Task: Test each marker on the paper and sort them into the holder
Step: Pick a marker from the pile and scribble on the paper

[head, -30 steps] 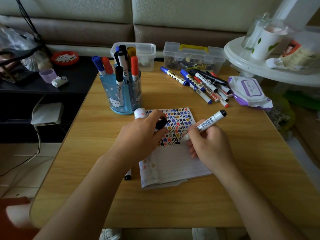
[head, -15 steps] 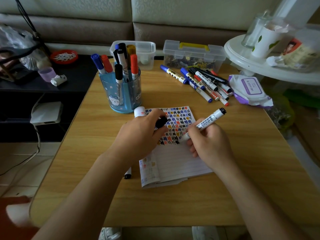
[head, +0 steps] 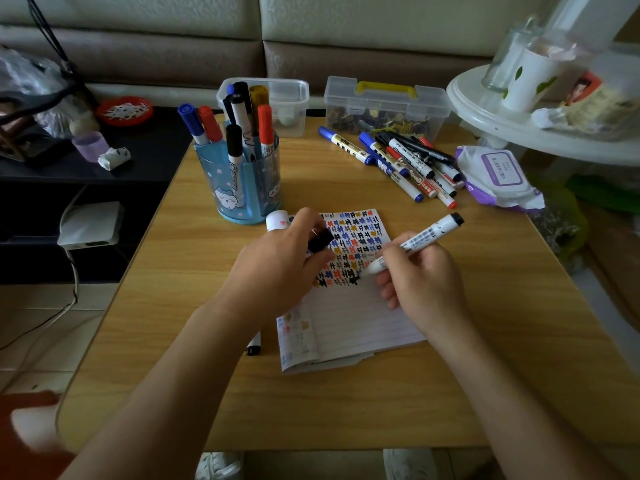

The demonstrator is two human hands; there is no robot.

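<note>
- The marker [head: 427,233] is in the right hand [head: 426,282], which pinches it low on the barrel between thumb and fingertips. Its bare tip touches the paper [head: 356,317] at the lower edge of the block of coloured test marks.
- Its long axis runs on a slant. The tip points down and to the left, toward the person, and the black tail end rises to the right and away. It is tilted, not upright.
- The cap [head: 321,240] lies to the left of the tip and a little farther from the person, above the marked part of the paper. The left hand [head: 277,265] pinches it between thumb and curled fingers. I cannot tell which way its open end faces.
- The tip already points roughly toward the cap, so capping looks like a short closing of the two hands across the marks.
- The holder [head: 221,188] stands upright beyond the left hand at the far left of the surface [head: 346,410], with markers in it standing on end. The left hand is nearer to it, and the marker would need swinging upright to drop in.
- The pile of markers [head: 398,161] lies at the far right, well apart from the holder.
</note>
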